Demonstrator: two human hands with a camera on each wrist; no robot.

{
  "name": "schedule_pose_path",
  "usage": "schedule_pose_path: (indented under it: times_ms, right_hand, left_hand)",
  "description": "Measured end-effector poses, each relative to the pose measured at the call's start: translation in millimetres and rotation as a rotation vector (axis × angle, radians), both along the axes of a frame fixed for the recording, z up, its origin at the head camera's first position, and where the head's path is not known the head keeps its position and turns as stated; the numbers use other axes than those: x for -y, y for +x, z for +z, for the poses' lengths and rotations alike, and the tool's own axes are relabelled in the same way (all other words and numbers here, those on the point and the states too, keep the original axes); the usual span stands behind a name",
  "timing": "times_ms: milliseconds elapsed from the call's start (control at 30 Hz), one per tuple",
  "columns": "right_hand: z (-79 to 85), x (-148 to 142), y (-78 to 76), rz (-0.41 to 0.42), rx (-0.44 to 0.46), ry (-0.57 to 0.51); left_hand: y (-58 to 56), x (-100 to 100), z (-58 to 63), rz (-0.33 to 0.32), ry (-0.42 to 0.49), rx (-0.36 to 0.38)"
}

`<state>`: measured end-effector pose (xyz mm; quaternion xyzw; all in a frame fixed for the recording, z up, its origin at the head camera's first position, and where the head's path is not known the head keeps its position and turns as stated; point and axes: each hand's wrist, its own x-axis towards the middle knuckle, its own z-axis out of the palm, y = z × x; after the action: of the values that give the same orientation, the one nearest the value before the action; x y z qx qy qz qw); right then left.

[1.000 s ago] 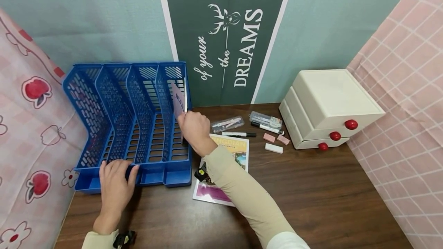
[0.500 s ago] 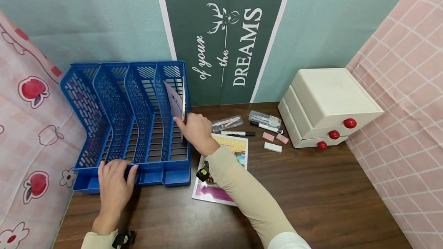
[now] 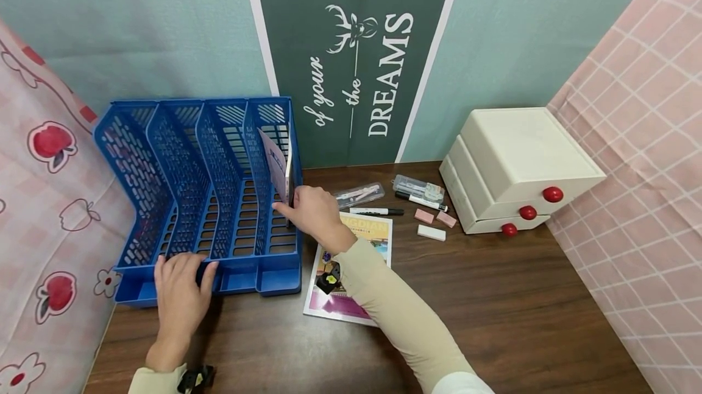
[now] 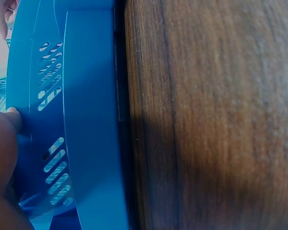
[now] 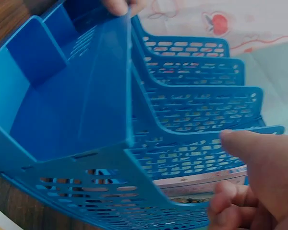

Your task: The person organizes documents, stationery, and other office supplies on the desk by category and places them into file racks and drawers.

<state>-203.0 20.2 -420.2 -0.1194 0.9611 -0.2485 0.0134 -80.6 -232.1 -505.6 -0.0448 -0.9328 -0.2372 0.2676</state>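
A blue file rack (image 3: 280, 277) with upright perforated dividers stands at the left of the desk. My left hand (image 3: 181, 296) grips its front wall, fingers over the top edge and thumb on the tray side. In the rack's rightmost slot a thin book with a pinkish-purple cover (image 3: 277, 168) stands upright, its cover leaning slightly out. My right hand (image 3: 315, 214) is at the near end of that book. In the right wrist view the thumb (image 5: 237, 143) stretches out apart from the book (image 5: 201, 179), and the other fingers are loosely bent beside it.
A magazine (image 3: 334, 306) lies flat right of the rack, partly under my right forearm. Behind it are a clear case (image 3: 359, 195), a black-and-white marker (image 3: 376, 212), another case (image 3: 418, 188), a second marker (image 3: 421, 201) and erasers (image 3: 431, 232). A white drawer box (image 3: 526, 144) stands farther right.
My right hand has slid back toward me along the book and its thumb has come away from the cover. The book's cover has swung left. The left hand stays put.
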Motion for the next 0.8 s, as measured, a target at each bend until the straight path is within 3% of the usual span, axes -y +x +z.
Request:
schedule_pose_path:
  times_ms: [367, 800]
  right_hand:
    - [18.8, -17, 7.9, 0.024, 0.143, -0.077]
    - [5.9, -34, 7.7, -0.046, 0.193, -0.02]
  left_hand:
    - [-1.2, 3, -1.4, -0.003, -0.003, -0.019]
    - [-1.3, 1, -1.4, -0.005, 0.008, -0.008]
